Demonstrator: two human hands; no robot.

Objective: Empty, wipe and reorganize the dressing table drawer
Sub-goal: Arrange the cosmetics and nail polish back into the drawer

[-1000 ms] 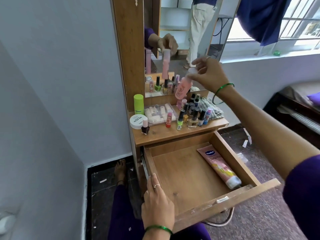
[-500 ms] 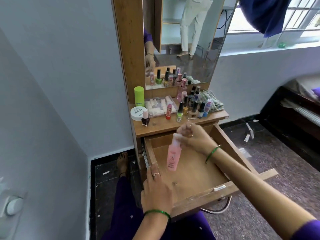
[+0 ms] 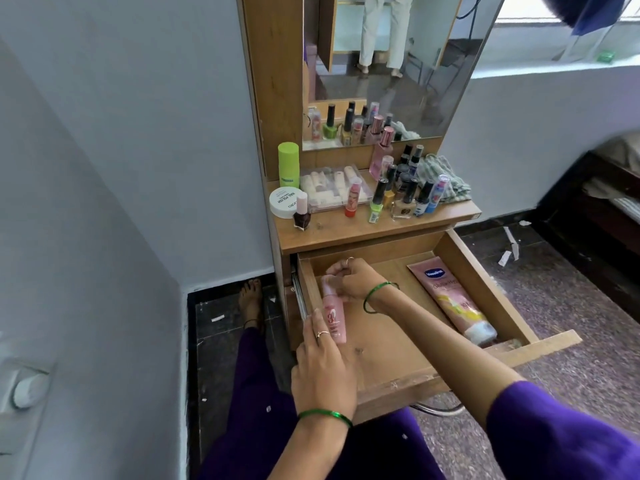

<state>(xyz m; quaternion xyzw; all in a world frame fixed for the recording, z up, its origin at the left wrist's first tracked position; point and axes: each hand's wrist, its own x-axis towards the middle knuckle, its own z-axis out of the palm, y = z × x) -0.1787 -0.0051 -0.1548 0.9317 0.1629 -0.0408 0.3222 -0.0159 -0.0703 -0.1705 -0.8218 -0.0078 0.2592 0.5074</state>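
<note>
Right hand (image 3: 349,279): fingers curled round the top end of the pink bottle (image 3: 334,315), pinching it near the cap, low inside the drawer (image 3: 491,296) by its left wall.
Left hand (image 3: 323,367): fingers straight and relaxed, holding nothing, fingertips resting at the drawer's front-left corner, just touching the lower end of the pink bottle.
Pink bottle: lying lengthwise along the left wall of the drawer, cap toward the back, base toward the front; whether fully down on the drawer floor cannot be told.
Vaseline tube (image 3: 452,301): flat along the right wall of the drawer, white cap toward the front, well apart from both hands.
Drawer: pulled far out, front panel chipped along its top edge; bare wood floor between bottle and tube.
Surface (image 3: 346,233): crowded above the drawer with a green stick (image 3: 288,164), a white round tin (image 3: 283,201), a dark nail polish bottle (image 3: 301,211), a clear plastic case (image 3: 332,184), a cluster of small bottles (image 3: 403,192) and a striped cloth (image 3: 445,178); front strip bare.
Mirror (image 3: 381,64): behind the surface, reflecting the bottles.
Room at sides: wall close on the left; patterned floor (image 3: 571,306) open to the right of the drawer.
</note>
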